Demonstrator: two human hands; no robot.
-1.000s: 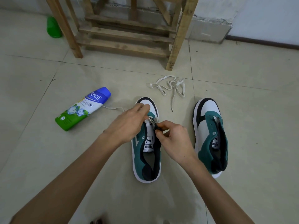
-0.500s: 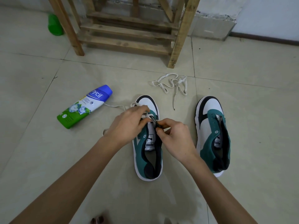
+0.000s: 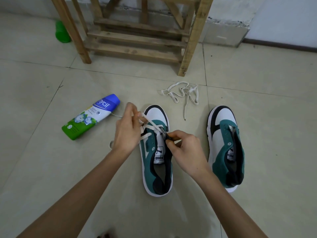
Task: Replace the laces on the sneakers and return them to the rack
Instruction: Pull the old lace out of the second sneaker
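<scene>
Two green, white and black sneakers stand toes-away on the tiled floor. Over the left sneaker [image 3: 157,169] a white lace [image 3: 151,125] runs from the front eyelets up to my left hand [image 3: 127,129], which pinches it taut to the upper left. My right hand [image 3: 186,149] pinches the right eyelet flap of that shoe near the tongue. The right sneaker [image 3: 224,145] has no lace. A second loose white lace [image 3: 182,95] lies tangled on the floor beyond the shoes.
A wooden rack [image 3: 137,35] stands at the back, its legs on the tiles. A blue-capped green and white bottle [image 3: 91,116] lies left of the shoes. A green object [image 3: 61,32] sits behind the rack's left leg. A wall runs behind.
My left hand has risen and drawn the lace out to the upper left, so crossed lace strands now show over the toe end. The right hand stays at the eyelets.
</scene>
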